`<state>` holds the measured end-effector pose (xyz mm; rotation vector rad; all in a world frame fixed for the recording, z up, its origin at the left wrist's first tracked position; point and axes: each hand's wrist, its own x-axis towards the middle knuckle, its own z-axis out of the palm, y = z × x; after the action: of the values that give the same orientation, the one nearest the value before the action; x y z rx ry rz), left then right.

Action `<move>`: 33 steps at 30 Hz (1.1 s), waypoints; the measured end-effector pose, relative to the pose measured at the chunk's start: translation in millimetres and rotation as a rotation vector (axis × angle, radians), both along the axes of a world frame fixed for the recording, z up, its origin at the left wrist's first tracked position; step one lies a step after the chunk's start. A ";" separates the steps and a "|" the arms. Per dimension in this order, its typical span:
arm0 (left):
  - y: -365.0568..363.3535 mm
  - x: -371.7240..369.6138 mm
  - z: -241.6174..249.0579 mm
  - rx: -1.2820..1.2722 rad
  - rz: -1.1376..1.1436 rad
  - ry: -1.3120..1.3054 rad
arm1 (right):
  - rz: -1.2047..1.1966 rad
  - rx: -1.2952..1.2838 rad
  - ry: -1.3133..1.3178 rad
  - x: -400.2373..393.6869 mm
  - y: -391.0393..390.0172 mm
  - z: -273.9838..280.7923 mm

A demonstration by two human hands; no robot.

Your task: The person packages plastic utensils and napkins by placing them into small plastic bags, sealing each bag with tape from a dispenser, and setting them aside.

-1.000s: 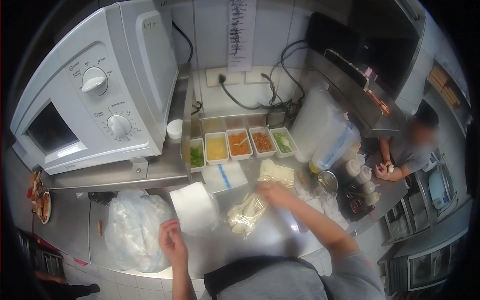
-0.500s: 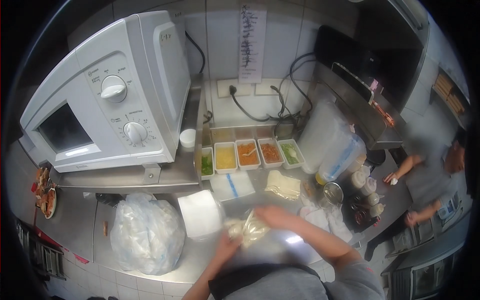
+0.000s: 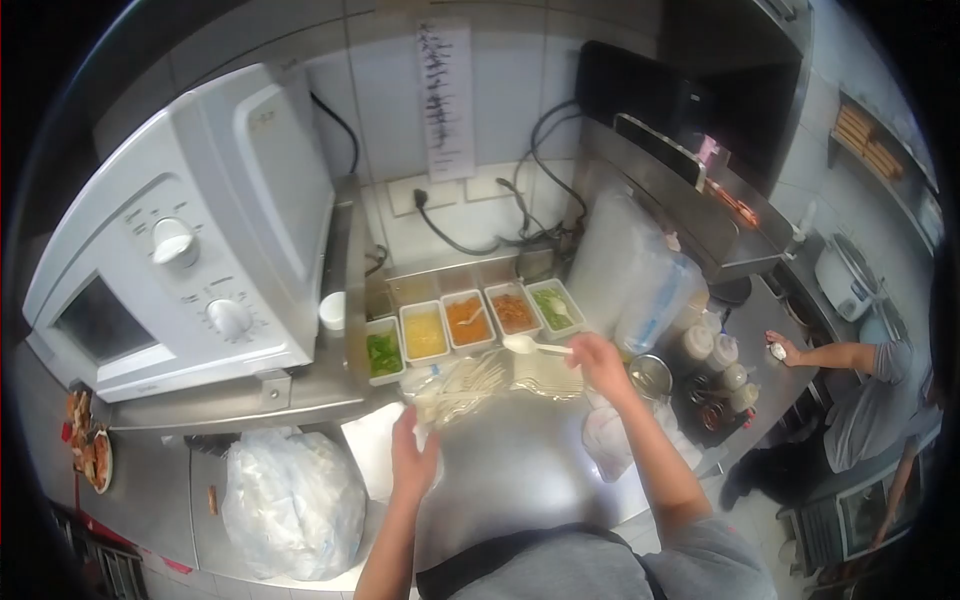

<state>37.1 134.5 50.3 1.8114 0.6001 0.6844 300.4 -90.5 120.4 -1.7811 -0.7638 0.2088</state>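
My right hand (image 3: 598,365) is closed on the handle of a white spoon (image 3: 530,346), held level above a stack of pale, film-wrapped sheets (image 3: 546,376). Its bowl points left. Beside it, a clear plastic bag of thin pale sticks (image 3: 468,386) lies at the back of the steel counter. My left hand (image 3: 414,458) is at the bag's left end and appears to grip it, though its fingertips are partly hidden. A white sheet or packet (image 3: 370,448) sits behind that hand.
Behind the bag stand several white tubs, including shredded yellow food (image 3: 425,332) and chopped greens (image 3: 384,352). A microwave (image 3: 200,270) is on the left shelf, above a stuffed plastic bag (image 3: 292,505). Squeeze bottles (image 3: 725,352) and a metal cup (image 3: 650,376) stand right. Another person (image 3: 870,400) works beyond.
The bag has gone from between my hands near the counter's front to the back. My right hand has moved away from it and now holds the spoon. The camera view has shifted.
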 end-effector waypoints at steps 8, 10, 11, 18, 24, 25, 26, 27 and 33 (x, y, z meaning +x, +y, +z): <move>-67.6 15.9 -19.0 -0.872 -0.348 -0.429 | 0.501 -0.003 0.293 -120.3 -3.4 -50.1; -74.9 13.8 8.6 -1.015 -0.211 -0.415 | 0.290 -0.212 -0.083 -107.6 -10.6 -36.7; -73.9 6.5 13.5 -1.005 -0.218 -0.420 | 0.110 -0.303 -0.175 -91.4 -16.7 -37.3; -68.7 -31.9 7.4 -0.933 -0.235 -0.216 | -0.153 -0.623 -0.681 8.9 -42.3 -109.5; -88.2 -35.3 6.5 -0.895 -0.112 -0.067 | -0.163 -0.621 -0.686 3.7 -34.1 -104.5; -89.7 -32.7 6.8 -0.909 -0.058 -0.079 | -0.164 -0.626 -0.708 2.6 -36.3 -98.4; -88.7 -34.2 -2.5 -0.882 -0.113 -0.150 | -0.164 -0.632 -0.728 2.0 -38.8 -92.5; -87.5 -33.8 -2.2 -0.875 -0.110 -0.167 | -0.161 -0.622 -0.743 4.3 -42.6 -87.1; -82.7 -36.7 0.0 -0.981 -0.083 -0.159 | -0.425 -0.292 -0.782 -5.0 -63.1 -37.2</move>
<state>0.4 51.8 50.3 0.8538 0.5998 0.3582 295.4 -153.6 83.3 -2.2760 -0.8899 -0.7337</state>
